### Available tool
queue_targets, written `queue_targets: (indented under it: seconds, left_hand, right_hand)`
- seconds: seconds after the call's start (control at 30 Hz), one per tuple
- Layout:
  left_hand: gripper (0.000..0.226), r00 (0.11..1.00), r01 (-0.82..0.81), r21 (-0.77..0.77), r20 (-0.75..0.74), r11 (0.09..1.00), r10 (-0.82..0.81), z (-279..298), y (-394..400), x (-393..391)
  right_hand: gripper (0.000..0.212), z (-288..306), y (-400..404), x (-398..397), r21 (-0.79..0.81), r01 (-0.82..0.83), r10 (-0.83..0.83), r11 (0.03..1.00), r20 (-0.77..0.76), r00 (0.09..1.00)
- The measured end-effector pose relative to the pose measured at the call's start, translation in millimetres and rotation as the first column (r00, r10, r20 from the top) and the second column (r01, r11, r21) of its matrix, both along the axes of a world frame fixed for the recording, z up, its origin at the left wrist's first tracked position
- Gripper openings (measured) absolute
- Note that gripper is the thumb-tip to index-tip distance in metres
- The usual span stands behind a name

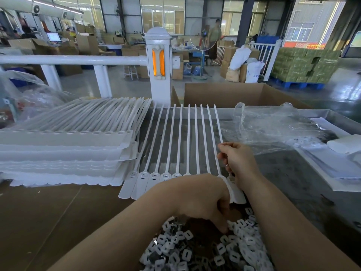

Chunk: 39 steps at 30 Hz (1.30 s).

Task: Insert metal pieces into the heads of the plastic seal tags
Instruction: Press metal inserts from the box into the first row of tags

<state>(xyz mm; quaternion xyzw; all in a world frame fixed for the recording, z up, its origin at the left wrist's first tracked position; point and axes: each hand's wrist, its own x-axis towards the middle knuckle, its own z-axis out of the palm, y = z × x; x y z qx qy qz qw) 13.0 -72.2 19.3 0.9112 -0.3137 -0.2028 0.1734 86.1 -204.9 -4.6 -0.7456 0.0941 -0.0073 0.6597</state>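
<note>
A joined row of white plastic seal tags (176, 141) lies flat on the table, straps pointing away and heads (154, 177) toward me. A pile of small white-and-metal pieces (195, 249) sits at the near edge. My left hand (195, 196) covers the middle heads, and its curled fingers dip into the top of the pile and close on pieces there. My right hand (237, 162) hovers over the rightmost tag, just above its head, fingers curled, pinching a small shiny metal piece.
A tall stack of more tag sheets (64, 149) stands at the left. Crumpled clear plastic bags (273, 126) lie at the right, beside white paper and a white block (343, 143). An open cardboard box (224, 94) and a white railing post (159, 65) stand behind the table.
</note>
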Motion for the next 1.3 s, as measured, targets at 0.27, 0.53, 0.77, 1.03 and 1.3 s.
queue_targets:
  seconds: [0.27, 0.53, 0.77, 1.03, 1.3]
  left_hand:
    - [0.013, 0.952, -0.049, -0.128, -0.306, 0.991, 0.008, 19, 17, -6]
    - [0.009, 0.944, -0.210, -0.303, -0.310, 0.930, 0.112, 26, 28, 4]
    - [0.014, 0.659, -0.743, -0.572, -0.531, 0.349, 0.533, 4, 44, 24]
    - [0.019, 0.571, -0.802, -0.577, -0.665, 0.154, 0.482, -1, 50, 27]
    - [0.017, 0.564, -0.815, -0.563, -0.719, 0.136, 0.406, 1, 49, 27]
  right_hand:
    - [0.008, -1, -1, -1, -0.014, -0.003, 0.004, 1.000, 0.035, 0.999]
    - [0.008, -1, -1, -3, -0.017, -0.010, 0.011, 1.000, 0.054, 0.998]
    - [0.008, 5, 1, -11, -0.136, -0.240, 0.270, 0.961, 0.282, 0.921]
    - [0.010, 4, 0, -14, -0.267, -0.405, 0.477, 0.874, 0.320, 0.819]
    - [0.004, 0, 2, -12, -0.348, -0.391, 0.498, 0.852, 0.309, 0.810]
